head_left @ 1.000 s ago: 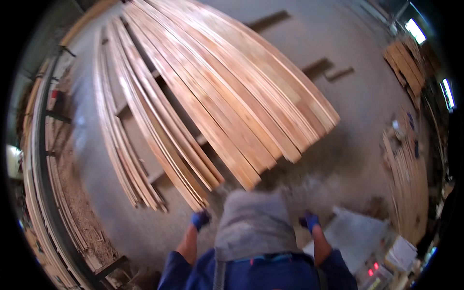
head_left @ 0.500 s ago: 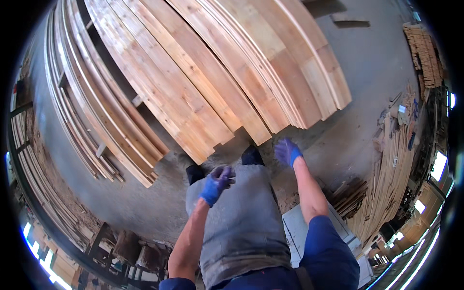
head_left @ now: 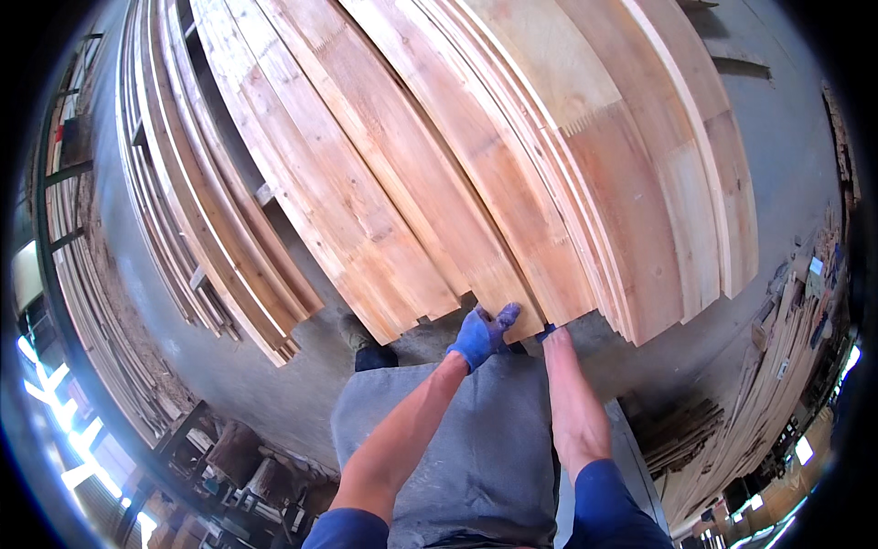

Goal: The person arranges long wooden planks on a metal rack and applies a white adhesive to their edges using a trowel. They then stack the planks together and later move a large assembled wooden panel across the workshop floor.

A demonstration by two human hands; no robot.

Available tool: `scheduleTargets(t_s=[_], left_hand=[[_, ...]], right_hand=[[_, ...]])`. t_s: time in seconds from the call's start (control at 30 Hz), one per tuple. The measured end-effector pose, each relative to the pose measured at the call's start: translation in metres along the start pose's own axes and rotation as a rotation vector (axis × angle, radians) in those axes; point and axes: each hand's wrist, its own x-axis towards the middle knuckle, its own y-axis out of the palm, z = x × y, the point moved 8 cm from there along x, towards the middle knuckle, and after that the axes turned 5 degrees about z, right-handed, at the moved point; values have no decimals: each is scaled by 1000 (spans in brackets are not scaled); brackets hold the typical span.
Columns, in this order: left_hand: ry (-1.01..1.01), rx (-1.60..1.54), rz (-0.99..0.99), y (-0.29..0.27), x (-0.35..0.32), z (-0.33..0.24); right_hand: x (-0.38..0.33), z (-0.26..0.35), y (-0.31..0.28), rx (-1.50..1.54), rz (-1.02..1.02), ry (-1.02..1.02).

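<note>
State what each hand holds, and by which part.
Both gloved hands grip the near end of one plank in the stack: left hand on top, right hand mostly hidden beneath.

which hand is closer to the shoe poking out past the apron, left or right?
Left. The left hand, in a blue glove, is at the plank ends just right of the shoe. The right hand is farther right, mostly tucked under the planks.

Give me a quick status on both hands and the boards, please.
Left hand gloved blue, fingers on the near end of a plank. Right hand mostly hidden under the plank stack. Second stack lies apart, left.
</note>
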Motion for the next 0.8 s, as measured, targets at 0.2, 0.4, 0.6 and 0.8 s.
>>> scheduleTargets(t_s=[0.2, 0.4, 0.6, 0.8], left_hand=[[63, -133, 91, -6, -17, 13], [135, 33, 158, 16, -114, -19], [1, -530, 356, -55, -208, 38], [288, -1088, 109, -107, -264, -9]], right_hand=[[-42, -19, 12, 46, 48, 50], [-129, 11, 31, -232, 357, -177], [-326, 5, 126, -159, 239, 106], [-424, -64, 200, -206, 346, -10]])
